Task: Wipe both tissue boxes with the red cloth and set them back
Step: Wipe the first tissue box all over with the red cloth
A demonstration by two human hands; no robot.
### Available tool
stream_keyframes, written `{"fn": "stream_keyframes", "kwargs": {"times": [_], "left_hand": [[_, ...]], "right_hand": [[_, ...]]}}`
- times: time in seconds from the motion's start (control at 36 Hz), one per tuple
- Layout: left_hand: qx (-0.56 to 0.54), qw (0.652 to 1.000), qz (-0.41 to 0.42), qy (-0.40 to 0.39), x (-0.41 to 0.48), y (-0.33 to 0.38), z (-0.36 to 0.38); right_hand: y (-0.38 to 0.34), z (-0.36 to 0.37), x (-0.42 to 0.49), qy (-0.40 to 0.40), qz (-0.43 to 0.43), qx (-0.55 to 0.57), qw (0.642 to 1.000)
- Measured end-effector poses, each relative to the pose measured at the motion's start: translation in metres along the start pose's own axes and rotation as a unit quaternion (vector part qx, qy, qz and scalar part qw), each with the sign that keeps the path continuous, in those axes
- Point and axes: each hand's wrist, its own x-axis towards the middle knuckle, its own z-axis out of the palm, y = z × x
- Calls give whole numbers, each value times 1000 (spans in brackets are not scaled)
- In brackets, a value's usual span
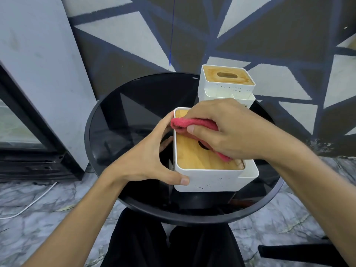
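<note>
- While I watched the head view, my right hand (227,130) held the red cloth (192,123) bunched against the wooden lid of the near tissue box (208,178), on the round black table (107,116).
- My left hand (148,160) gripped that box's left side, thumb on its front wall.
- I judged the far tissue box (225,81), standing behind, was left to wipe; neither was finished.

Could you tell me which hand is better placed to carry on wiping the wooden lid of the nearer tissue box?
The right hand: it already holds the red cloth pressed on the nearer tissue box's wooden lid. The left hand grips the box's side, steadying it.
</note>
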Motion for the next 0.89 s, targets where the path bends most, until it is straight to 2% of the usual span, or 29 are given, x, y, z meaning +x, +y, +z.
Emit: {"fn": "stream_keyframes", "kwargs": {"times": [0.42,0.58,0.67,0.78,0.89], "left_hand": [[-15,1000,-11,1,0,1,2],[-16,1000,-11,-6,0,2,1],[-21,1000,-10,-15,0,2,-1],[-17,1000,-10,-15,0,3,-1],[-28,999,-15,-15,0,4,-2]], "right_hand": [[-16,0,-53,-43,-105,29,993],[-9,-16,-42,-84,-72,79,991],[-1,-23,-27,-29,-58,99,993],[11,-22,-1,34,-42,71,996],[18,-8,20,29,-30,20,999]]}}
